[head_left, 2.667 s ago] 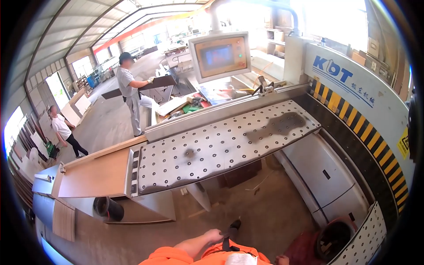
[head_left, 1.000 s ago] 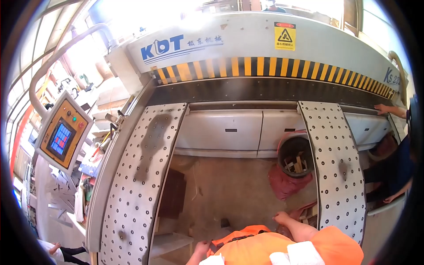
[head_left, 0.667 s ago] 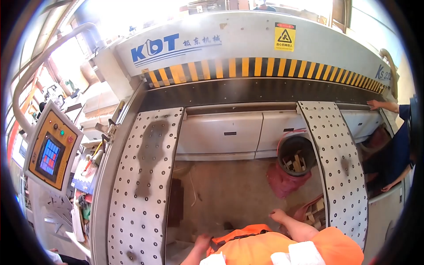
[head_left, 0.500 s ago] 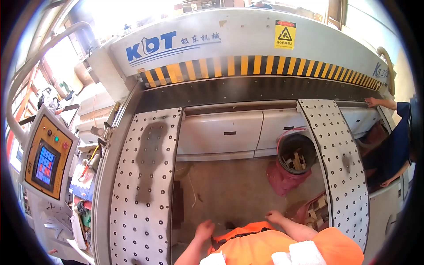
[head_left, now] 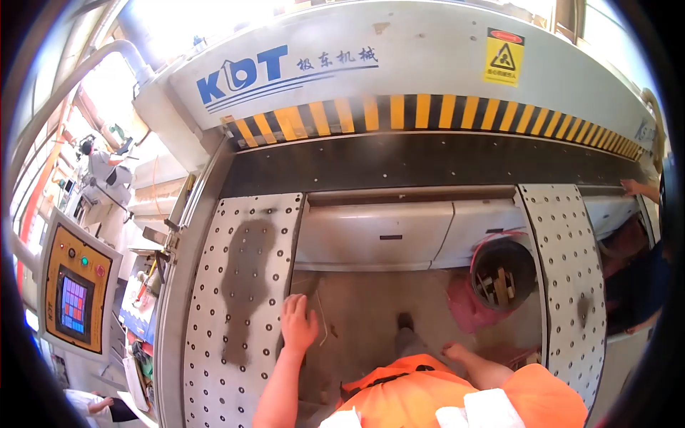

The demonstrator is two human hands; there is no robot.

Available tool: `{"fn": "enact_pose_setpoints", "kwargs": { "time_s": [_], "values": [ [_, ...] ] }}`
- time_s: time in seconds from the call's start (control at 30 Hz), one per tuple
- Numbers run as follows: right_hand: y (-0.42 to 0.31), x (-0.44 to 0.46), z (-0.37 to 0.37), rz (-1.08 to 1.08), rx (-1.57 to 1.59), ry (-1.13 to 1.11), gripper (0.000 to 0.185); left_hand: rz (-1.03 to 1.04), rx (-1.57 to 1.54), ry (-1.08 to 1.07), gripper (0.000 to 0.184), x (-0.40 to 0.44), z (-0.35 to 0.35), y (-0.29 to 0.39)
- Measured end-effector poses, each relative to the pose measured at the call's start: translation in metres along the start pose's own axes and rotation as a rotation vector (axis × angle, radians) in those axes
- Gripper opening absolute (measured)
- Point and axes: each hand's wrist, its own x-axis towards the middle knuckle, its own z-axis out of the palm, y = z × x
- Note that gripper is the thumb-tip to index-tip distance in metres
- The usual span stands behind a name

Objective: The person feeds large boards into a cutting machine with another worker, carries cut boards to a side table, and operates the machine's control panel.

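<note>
My left hand is raised at the right edge of the left perforated table, its fingers apart and nothing in them. Whether it touches the table edge I cannot tell. Near the orange clothing, my right hand hangs low over the floor; its fingers are too small to make out. Beyond both hands stretches the machine's beam, with black and yellow stripes. The control panel with a lit screen hangs at the left.
A black bucket with wood offcuts stands beside the right perforated table. At the far right, a co-worker's hand is at the machine. Another person is at lower left, and one is farther back.
The view has turned from the workshop to the machine. My left hand has risen and moved forward to the left table's edge, its fingers now spread. My right hand stays low.
</note>
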Motion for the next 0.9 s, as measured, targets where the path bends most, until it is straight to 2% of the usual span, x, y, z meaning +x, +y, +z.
{"fn": "enact_pose_setpoints", "kwargs": {
  "time_s": [0.1, 0.2, 0.3, 0.47, 0.57, 0.63, 0.7, 0.77, 0.83, 0.9],
  "values": [
    [-0.034, 0.037, -0.042, -0.104, -0.202, 0.026, 0.041, -0.087, 0.199, -0.051, 0.05, 0.029, 0.007, -0.022],
    [-0.088, 0.069, -0.092, -0.068, -0.025, 0.026, 0.04, -0.211, 0.354, -0.086, 0.058, 0.046, 0.018, -0.046],
    [-0.174, 0.076, -0.158, -0.108, -0.027, 0.017, 0.043, -0.301, 0.441, -0.112, 0.063, 0.046, 0.031, -0.065],
    [-0.276, 0.108, -0.217, -0.507, 0.05, 0.081, 0.041, -0.333, 0.456, -0.136, 0.065, 0.051, 0.034, -0.071],
    [-0.364, 0.089, -0.258, -0.569, 0.132, 0.051, 0.035, -0.364, 0.458, -0.145, 0.064, 0.054, 0.033, -0.071],
    [-0.412, 0.087, -0.288, -0.826, 0.121, 0.164, 0.03, -0.363, 0.465, -0.145, 0.064, 0.055, 0.033, -0.073],
    [-0.46, 0.096, -0.324, -1.108, 0.038, 0.376, 0.029, -0.377, 0.463, -0.147, 0.065, 0.054, 0.034, -0.075],
    [-0.504, 0.105, -0.358, -1.059, 0.092, 0.41, 0.03, -0.395, 0.459, -0.161, 0.065, 0.055, 0.033, -0.076],
    [-0.528, 0.139, -0.384, -1.127, -0.017, 0.603, 0.032, -0.416, 0.453, -0.163, 0.065, 0.055, 0.034, -0.077],
    [-0.54, 0.174, -0.405, -1.135, -0.125, 0.689, 0.041, -0.42, 0.444, -0.159, 0.064, 0.056, 0.032, -0.077]
  ]
}}
